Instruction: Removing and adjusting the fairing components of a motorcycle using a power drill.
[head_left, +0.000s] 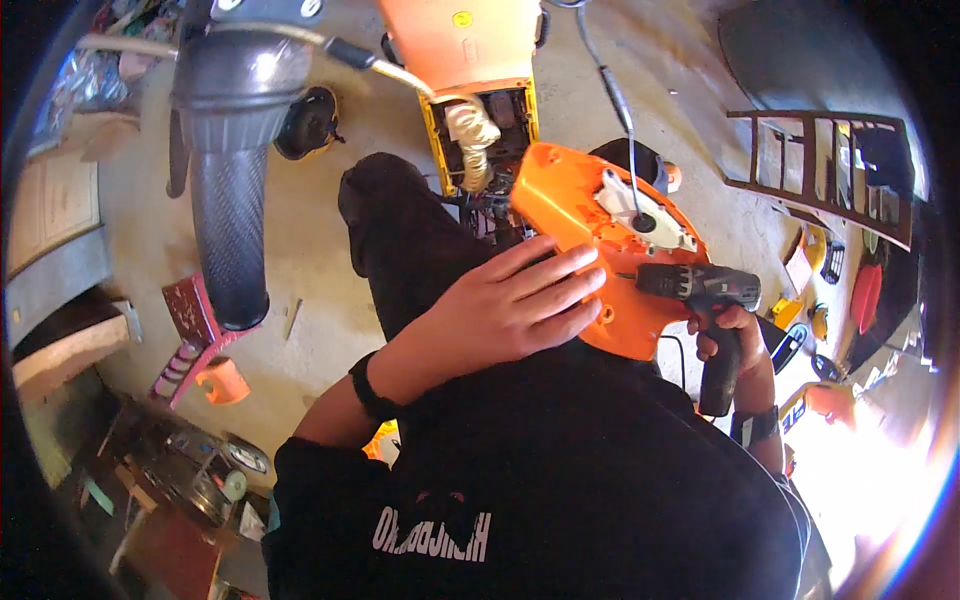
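Observation:
An orange plastic cover [560, 195] lies tilted across my lap, its hollow inner side partly facing up. A white part [660, 225] is set inside it, with a dark cable running up from it. My left hand [525, 300] holds the cover by its near left edge, fingers laid across the plastic and thumb out of sight. In my right hand [735, 335] is a cordless drill [695, 285], gripped round its handle. The drill's tip points left, close to the cover's inner face; whether it touches a screw I cannot tell.
Ahead stands an orange-and-yellow vehicle body [465, 50] with a coiled cable [475, 140] over its open compartment. A black handlebar grip [230, 220] hangs close at upper left. A metal ladder-like frame [830, 165] lies right; a red chair-like piece [195, 325] lies left.

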